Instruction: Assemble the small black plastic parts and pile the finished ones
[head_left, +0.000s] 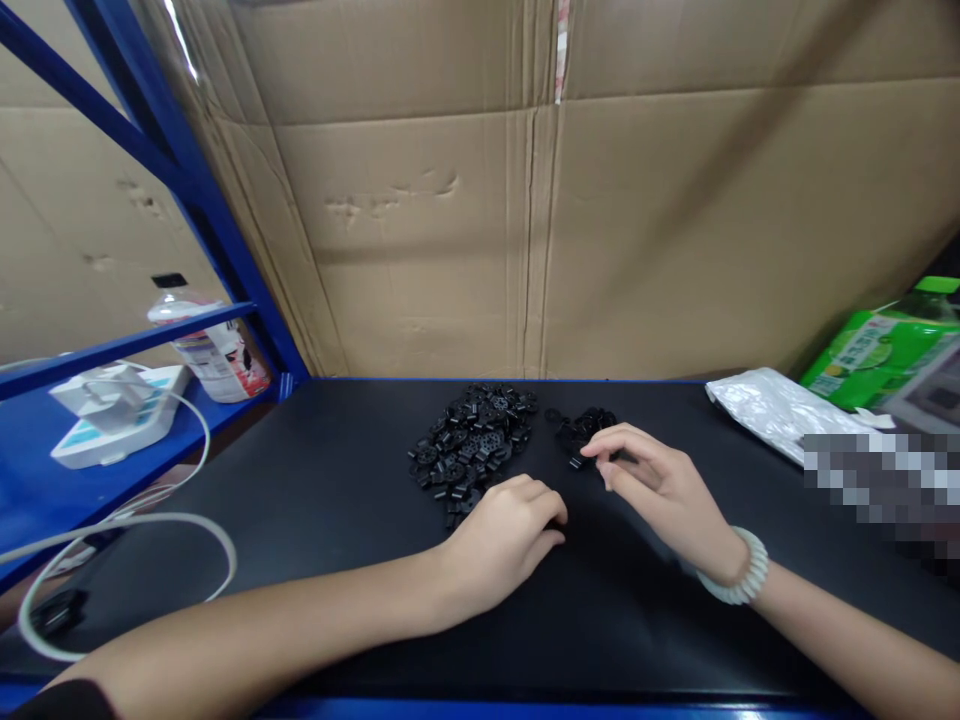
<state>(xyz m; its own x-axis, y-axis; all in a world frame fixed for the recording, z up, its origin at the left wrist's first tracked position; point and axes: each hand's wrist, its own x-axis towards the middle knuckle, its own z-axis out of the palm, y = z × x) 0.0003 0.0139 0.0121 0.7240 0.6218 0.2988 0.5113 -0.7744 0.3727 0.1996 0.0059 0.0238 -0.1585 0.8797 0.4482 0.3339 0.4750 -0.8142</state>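
1. Saw a large pile of black plastic parts (471, 445) heaped on the black tabletop (315, 500), about the middle and towards the far edge.
2. Noted a smaller pile (583, 426) of like parts just beside it on the right, with a thin strip of bare top between the two.
3. Found the right hand (660, 490) at the near right of the smaller pile, thumb and forefinger drawn narrow, with the tips against one loose black piece (575, 462) and the other fingers loosely curled. Could not tell whether that piece was gripped or only touched.
4. Found the left hand (502, 540) palm down at the near edge of the large pile, fingers curled under and their tips hidden. Could not tell whether anything was held.
5. Noted a pale beaded bracelet (742, 572) on the right wrist.
6. Spotted a silver foil bag (772, 412) lying flat at the far right of the top, with a green packet (874, 360) behind it.
7. Made out, well to the left, a blue shelf frame (150, 340) bearing a plastic bottle (214, 350) and a white power strip (112, 415), with a white cable (180, 520) looping down onto the tabletop.
8. Took in a cardboard wall (600, 220) standing behind everything.
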